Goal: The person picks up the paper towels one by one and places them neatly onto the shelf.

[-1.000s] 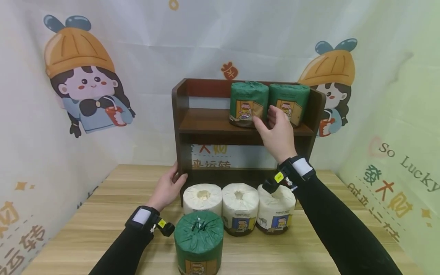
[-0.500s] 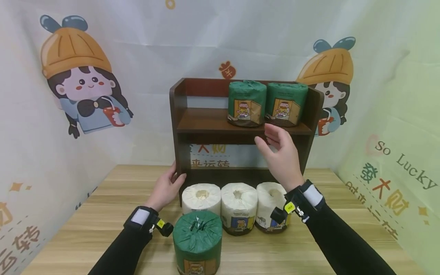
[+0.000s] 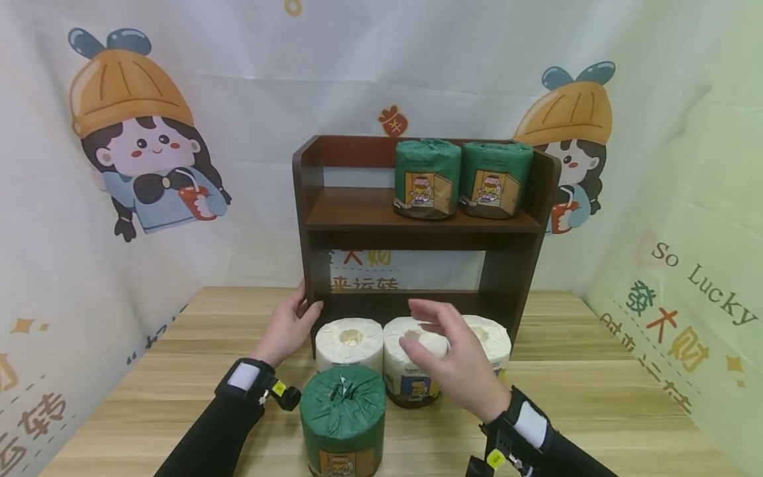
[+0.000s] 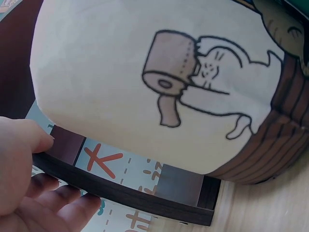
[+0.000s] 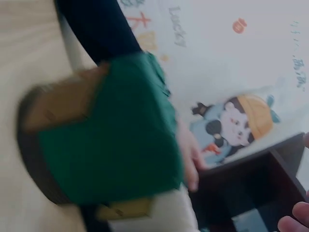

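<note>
A dark brown two-tier shelf [image 3: 363, 207] stands at the back of the table. My left hand [image 3: 287, 329] grips its left side panel, thumb on one face and fingers on the other; the left wrist view shows this too. My right hand [image 3: 461, 361] hovers, fingers apart and holding nothing, in front of the white rolls. Two green-wrapped toilet paper rolls, left [image 3: 427, 173] and right [image 3: 496, 173], sit on the upper shelf. Nearest the camera is another green roll [image 3: 344, 414]. White-wrapped rolls, left [image 3: 342, 344], middle [image 3: 398, 364] and right [image 3: 491, 331], line up before the shelf; my right hand partly covers two.
The wooden table [image 3: 197, 358] carries everything. A pale cloth printed with cartoon figures and lettering [image 3: 262, 79] hangs behind and at both sides. In the left wrist view a white roll [image 4: 106, 87] sits close beside the shelf panel.
My right hand has left the upper-shelf green rolls and come down and toward the camera, to the white rolls. The left hand has stayed on the shelf's side panel.
</note>
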Tool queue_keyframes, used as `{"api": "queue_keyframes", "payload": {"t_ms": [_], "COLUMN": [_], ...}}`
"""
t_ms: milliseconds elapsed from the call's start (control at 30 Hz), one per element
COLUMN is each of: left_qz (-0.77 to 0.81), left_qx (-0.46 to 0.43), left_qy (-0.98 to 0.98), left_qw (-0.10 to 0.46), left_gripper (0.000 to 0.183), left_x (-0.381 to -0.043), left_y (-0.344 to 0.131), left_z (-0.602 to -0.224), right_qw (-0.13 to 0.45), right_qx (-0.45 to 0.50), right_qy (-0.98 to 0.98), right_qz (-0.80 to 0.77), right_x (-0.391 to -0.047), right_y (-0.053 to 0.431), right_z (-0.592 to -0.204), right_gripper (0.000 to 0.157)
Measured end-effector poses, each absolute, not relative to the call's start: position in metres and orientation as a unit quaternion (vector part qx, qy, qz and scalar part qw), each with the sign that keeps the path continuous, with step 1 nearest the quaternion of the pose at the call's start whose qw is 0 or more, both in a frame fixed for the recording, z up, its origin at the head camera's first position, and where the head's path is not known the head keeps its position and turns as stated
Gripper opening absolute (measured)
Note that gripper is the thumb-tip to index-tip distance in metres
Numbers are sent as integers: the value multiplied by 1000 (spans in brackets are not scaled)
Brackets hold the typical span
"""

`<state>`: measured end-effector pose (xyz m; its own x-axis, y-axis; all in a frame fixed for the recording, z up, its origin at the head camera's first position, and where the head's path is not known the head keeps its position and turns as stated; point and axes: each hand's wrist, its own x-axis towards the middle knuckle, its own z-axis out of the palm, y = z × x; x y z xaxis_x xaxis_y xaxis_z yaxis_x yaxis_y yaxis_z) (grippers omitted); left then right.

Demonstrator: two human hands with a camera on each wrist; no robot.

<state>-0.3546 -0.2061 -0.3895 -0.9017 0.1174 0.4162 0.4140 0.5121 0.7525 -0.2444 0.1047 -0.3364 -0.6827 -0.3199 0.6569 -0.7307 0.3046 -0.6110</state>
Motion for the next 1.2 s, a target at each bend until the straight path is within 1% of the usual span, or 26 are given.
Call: {"api": "queue_keyframes", "payload": {"t_ms": [100,167,233,333,433,500,600,733,900,1033,1200], "left_qz": [-466,-468,-469,-472,-472,-474,-475,-474,-472,-469,-469], "left_qx": [-158,-161,-165,-163,-164,-167,-165,-163,-165,-169,-167], "left_qy": [-856,-854,-853,-852,-851,-850,-849,-851,-851,-852,-852], "left_qw": [160,161,162,160,160,161,161,157,158,162,161], "left_gripper": [61,61,60,60,60,60,61,61,61,61,61], "left_x": [-354,-354,-354,-355,-355,-355,-355,-355,-356,-356,-355], "left_y": [-206,-206,-206,-206,-206,-206,-206,-207,-208,-207,-207], "left_z": [-390,-390,-390,-391,-391,-391,-391,-391,-392,-391,-390], "right_qw": [176,136,90,37,10,-3,-27,-68,-95,-91,-76], "right_qx": [360,369,366,354,346,343,336,317,310,324,342], "right_qy": [-772,-771,-776,-790,-800,-803,-804,-807,-800,-794,-786], "right_qz": [493,501,507,499,489,487,490,494,504,506,509], "right_x": [-236,-231,-227,-223,-222,-222,-222,-221,-222,-223,-224], "right_y": [97,93,89,84,79,77,72,69,65,63,63], "right_z": [-347,-355,-364,-377,-390,-398,-407,-417,-425,-427,-428], "right_gripper": [49,54,62,77,92,97,101,103,106,108,107]}}
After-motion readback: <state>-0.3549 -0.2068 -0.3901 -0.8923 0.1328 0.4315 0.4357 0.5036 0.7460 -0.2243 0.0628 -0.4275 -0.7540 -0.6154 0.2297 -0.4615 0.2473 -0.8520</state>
